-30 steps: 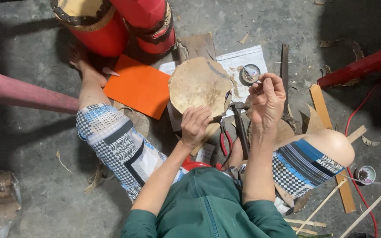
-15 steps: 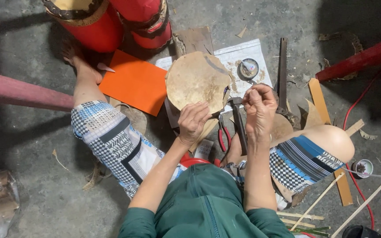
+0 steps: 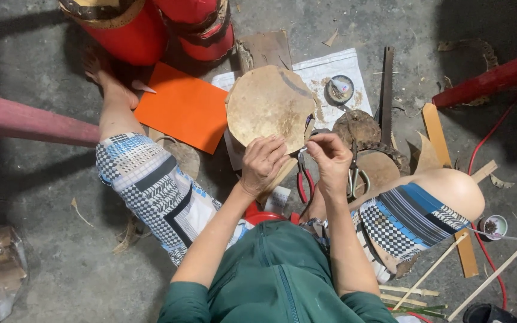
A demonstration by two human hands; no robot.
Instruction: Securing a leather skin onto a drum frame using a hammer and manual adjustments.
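On a grey concrete floor (image 3: pixel 43 263) strewn with scraps, we look down on a seated person holding a round tan disc (image 3: pixel 270 104) of stiff, hide-like material above the lap. The left hand (image 3: pixel 262 162) grips its lower edge, fingers curled. The right hand (image 3: pixel 330 157) pinches something small at the rim; we cannot make out what. Red-handled pliers (image 3: pixel 302 182) lie partly hidden beneath the hands, scissors (image 3: pixel 354 173) beside them. An orange sheet (image 3: pixel 182 107) lies left; red drums (image 3: pixel 151 27) are cut off above.
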